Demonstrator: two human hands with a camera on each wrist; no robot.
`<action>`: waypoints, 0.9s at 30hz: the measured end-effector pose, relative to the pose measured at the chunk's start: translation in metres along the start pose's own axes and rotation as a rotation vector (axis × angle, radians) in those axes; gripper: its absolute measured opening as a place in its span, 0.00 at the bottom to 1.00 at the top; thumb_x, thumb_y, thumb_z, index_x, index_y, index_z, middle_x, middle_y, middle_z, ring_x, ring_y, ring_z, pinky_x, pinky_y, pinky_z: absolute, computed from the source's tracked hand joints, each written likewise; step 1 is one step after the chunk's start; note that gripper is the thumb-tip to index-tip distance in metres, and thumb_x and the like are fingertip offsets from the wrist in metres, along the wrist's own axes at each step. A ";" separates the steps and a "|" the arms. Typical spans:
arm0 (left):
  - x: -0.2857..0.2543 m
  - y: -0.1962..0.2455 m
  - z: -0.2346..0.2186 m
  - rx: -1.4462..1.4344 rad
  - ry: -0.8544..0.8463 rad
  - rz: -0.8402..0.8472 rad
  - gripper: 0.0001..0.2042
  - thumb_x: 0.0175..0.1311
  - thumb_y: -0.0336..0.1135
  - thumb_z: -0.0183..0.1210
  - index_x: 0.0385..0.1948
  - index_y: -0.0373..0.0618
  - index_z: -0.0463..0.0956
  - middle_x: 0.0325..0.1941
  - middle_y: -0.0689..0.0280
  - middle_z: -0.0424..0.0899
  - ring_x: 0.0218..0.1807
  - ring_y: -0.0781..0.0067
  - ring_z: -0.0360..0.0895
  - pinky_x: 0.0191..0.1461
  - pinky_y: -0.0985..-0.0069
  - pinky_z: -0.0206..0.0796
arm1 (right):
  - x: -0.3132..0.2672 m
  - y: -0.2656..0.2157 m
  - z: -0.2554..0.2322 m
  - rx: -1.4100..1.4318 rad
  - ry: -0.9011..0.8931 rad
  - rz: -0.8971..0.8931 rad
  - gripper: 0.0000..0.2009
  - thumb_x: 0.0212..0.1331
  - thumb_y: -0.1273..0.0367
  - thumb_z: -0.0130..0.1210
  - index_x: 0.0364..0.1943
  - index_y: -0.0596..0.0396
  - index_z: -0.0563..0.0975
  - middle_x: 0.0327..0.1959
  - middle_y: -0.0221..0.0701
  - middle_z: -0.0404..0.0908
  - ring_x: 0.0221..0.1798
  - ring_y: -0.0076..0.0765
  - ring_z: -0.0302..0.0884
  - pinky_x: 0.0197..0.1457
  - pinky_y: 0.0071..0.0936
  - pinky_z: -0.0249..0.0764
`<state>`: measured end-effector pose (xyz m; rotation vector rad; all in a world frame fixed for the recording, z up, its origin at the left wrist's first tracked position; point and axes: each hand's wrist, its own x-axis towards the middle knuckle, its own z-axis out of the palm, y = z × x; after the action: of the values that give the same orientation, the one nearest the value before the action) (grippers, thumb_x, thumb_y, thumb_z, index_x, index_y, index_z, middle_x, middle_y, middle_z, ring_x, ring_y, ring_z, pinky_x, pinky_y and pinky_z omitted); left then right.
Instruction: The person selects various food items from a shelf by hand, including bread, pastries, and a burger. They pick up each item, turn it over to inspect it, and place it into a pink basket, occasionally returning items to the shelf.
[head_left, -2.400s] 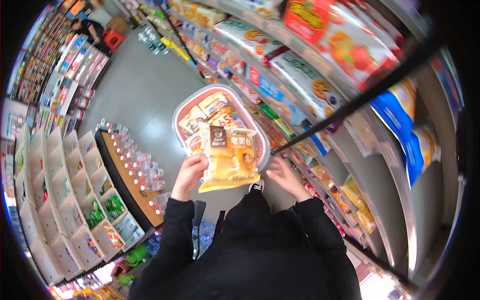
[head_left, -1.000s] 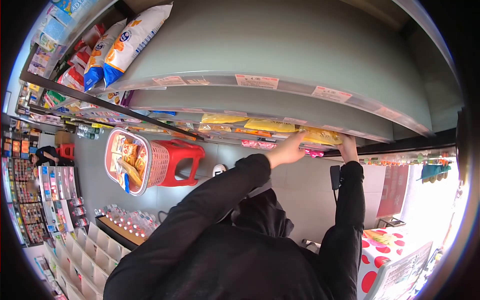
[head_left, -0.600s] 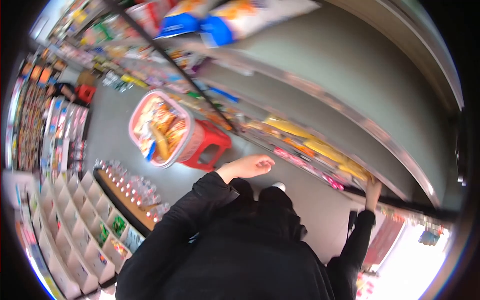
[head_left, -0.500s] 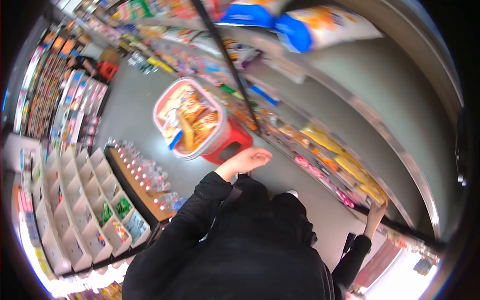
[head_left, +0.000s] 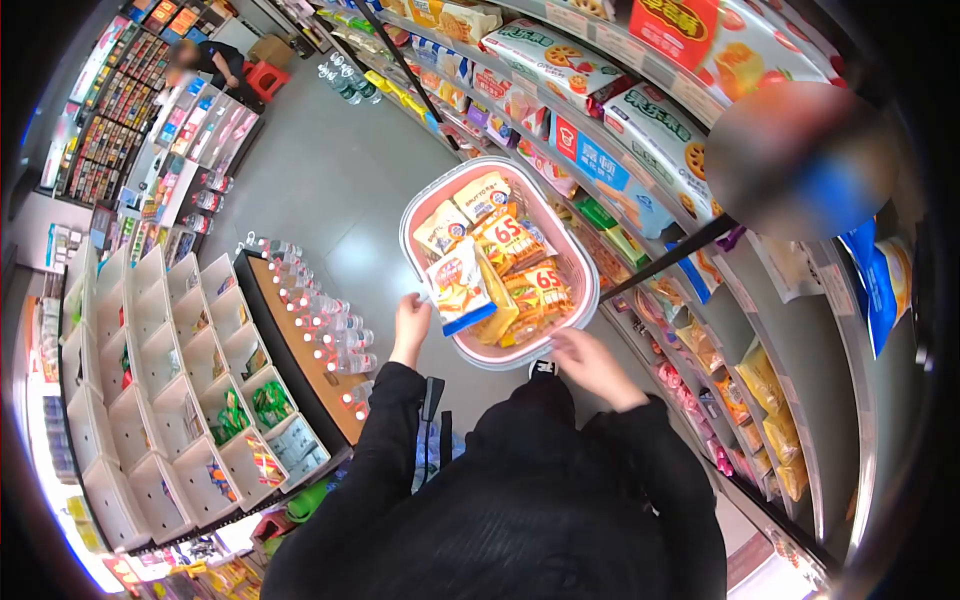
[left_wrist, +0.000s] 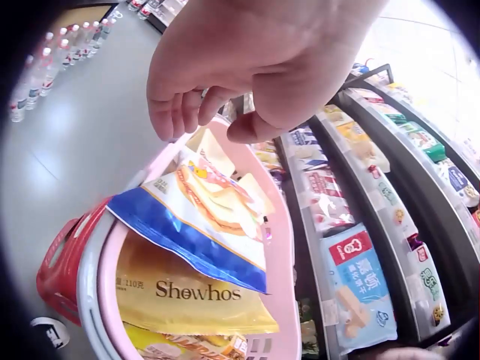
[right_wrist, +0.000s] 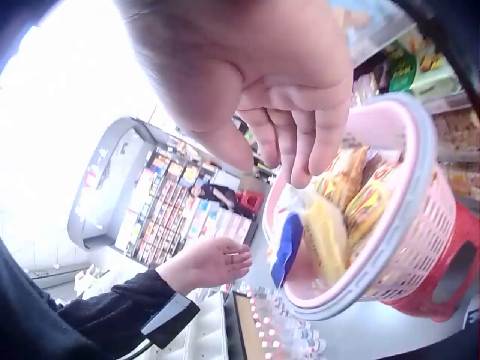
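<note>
A pink basket with a grey rim holds several snack packets. A white-and-blue packet leans on a yellow packet inside it. My left hand is just off the basket's near left side; in the left wrist view the hand has loosely bent fingers and holds nothing. Near the basket's front right edge is my right hand. Extended, slightly bent fingers show on that hand in the right wrist view, with nothing in them. Whether it touches the rim, I cannot tell.
A red stool stands under the basket. Shelves with packets run along the right. To the left are bottles on a low wooden surface and a white compartment rack. A person is at the far left.
My right hand has left the yellow packets on the shelf and come over to the basket. My left hand has moved leftward relative to the basket. The head view has turned left.
</note>
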<state>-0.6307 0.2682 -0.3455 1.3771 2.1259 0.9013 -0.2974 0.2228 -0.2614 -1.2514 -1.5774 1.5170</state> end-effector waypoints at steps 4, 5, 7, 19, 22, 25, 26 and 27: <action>-0.006 -0.001 0.005 -0.123 -0.329 -0.311 0.15 0.53 0.33 0.49 0.41 0.35 0.70 0.31 0.66 0.75 0.32 0.80 0.71 0.32 0.82 0.63 | 0.099 0.006 0.062 -0.239 -0.070 -0.023 0.19 0.47 0.66 0.53 0.42 0.64 0.68 0.39 0.45 0.73 0.42 0.45 0.72 0.44 0.33 0.68; -0.006 0.002 0.010 -0.272 -0.447 -0.373 0.14 0.54 0.34 0.49 0.39 0.36 0.71 0.30 0.67 0.74 0.31 0.80 0.70 0.32 0.82 0.63 | 0.117 0.001 0.071 -0.372 -0.026 -0.033 0.21 0.48 0.65 0.53 0.44 0.66 0.67 0.39 0.46 0.73 0.41 0.47 0.72 0.44 0.33 0.68; -0.010 0.000 0.017 -0.313 -0.397 -0.355 0.13 0.55 0.37 0.48 0.36 0.38 0.72 0.28 0.69 0.74 0.29 0.81 0.69 0.30 0.83 0.62 | 0.130 0.011 0.083 -0.348 -0.062 0.104 0.22 0.45 0.64 0.54 0.42 0.67 0.68 0.37 0.50 0.72 0.42 0.52 0.70 0.45 0.37 0.67; -0.027 0.020 0.007 -0.369 -0.347 -0.233 0.10 0.60 0.36 0.45 0.37 0.41 0.70 0.21 0.72 0.70 0.21 0.85 0.66 0.21 0.87 0.57 | 0.098 -0.008 0.080 -0.375 -0.018 0.077 0.18 0.49 0.63 0.51 0.40 0.64 0.68 0.36 0.49 0.71 0.43 0.52 0.68 0.46 0.38 0.65; -0.052 0.063 -0.006 -0.467 -0.432 -0.273 0.09 0.58 0.31 0.48 0.36 0.35 0.70 0.30 0.64 0.73 0.31 0.78 0.68 0.36 0.80 0.61 | 0.061 -0.018 0.054 -0.242 0.041 -0.079 0.17 0.49 0.62 0.52 0.36 0.63 0.66 0.37 0.48 0.70 0.41 0.50 0.70 0.43 0.37 0.66; -0.086 0.102 -0.003 -0.260 -0.387 0.225 0.12 0.57 0.27 0.49 0.43 0.36 0.67 0.38 0.65 0.71 0.39 0.79 0.68 0.43 0.82 0.61 | 0.012 -0.015 0.016 0.168 -0.031 0.105 0.13 0.52 0.65 0.52 0.35 0.61 0.66 0.34 0.39 0.71 0.39 0.35 0.73 0.40 0.27 0.69; -0.095 0.114 0.008 -0.257 -0.385 0.227 0.12 0.57 0.27 0.49 0.43 0.36 0.67 0.38 0.65 0.71 0.39 0.79 0.68 0.43 0.82 0.61 | -0.012 -0.009 0.008 0.362 0.015 0.107 0.12 0.53 0.67 0.52 0.34 0.60 0.66 0.33 0.35 0.72 0.39 0.30 0.73 0.39 0.23 0.69; -0.105 0.123 0.018 -0.292 -0.507 0.228 0.13 0.56 0.28 0.50 0.43 0.36 0.67 0.40 0.62 0.72 0.39 0.75 0.69 0.43 0.80 0.62 | -0.033 -0.004 -0.002 0.356 0.070 0.125 0.11 0.53 0.68 0.52 0.34 0.60 0.66 0.33 0.34 0.72 0.39 0.28 0.73 0.38 0.22 0.70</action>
<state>-0.4998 0.2131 -0.2662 1.5156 1.4254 0.8000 -0.2840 0.1937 -0.2510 -1.1988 -1.1384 1.7219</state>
